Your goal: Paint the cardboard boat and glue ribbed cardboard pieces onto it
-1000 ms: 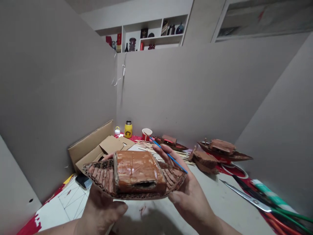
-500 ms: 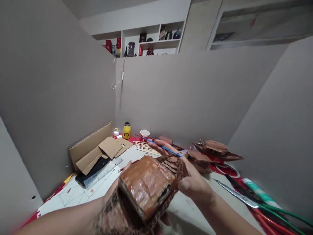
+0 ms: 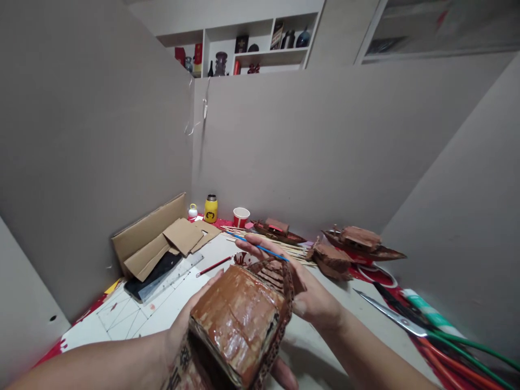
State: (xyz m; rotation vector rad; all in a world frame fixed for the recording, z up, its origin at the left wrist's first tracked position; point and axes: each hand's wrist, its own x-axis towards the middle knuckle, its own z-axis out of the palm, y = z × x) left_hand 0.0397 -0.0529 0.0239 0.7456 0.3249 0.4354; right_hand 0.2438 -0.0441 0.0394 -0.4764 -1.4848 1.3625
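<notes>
A cardboard model boat (image 3: 239,325) with a glossy, wet-looking brown cabin roof is tilted close in front of me. My left hand (image 3: 190,311) is closed around its left side and underside, its fingertips showing below the hull at right. My right hand (image 3: 314,295) touches the boat's slatted far end. Between its fingers lies a thin blue paintbrush (image 3: 262,249), pointing up and left. Behind the boat, a white dish (image 3: 242,260) with brown smears is partly hidden.
Two finished-looking boats (image 3: 361,241) and a brown cardboard piece (image 3: 331,260) stand at back right. Scissors (image 3: 396,317) lie at right. Wooden sticks (image 3: 268,238), a paper cup (image 3: 241,216), a yellow bottle (image 3: 210,208), cardboard (image 3: 150,235), a pencil (image 3: 214,266) and a ruler (image 3: 173,279) lie beyond.
The boat and both hands have shifted slightly left in view. The brush has moved left and down with my right hand, and the smeared dish now shows behind the boat.
</notes>
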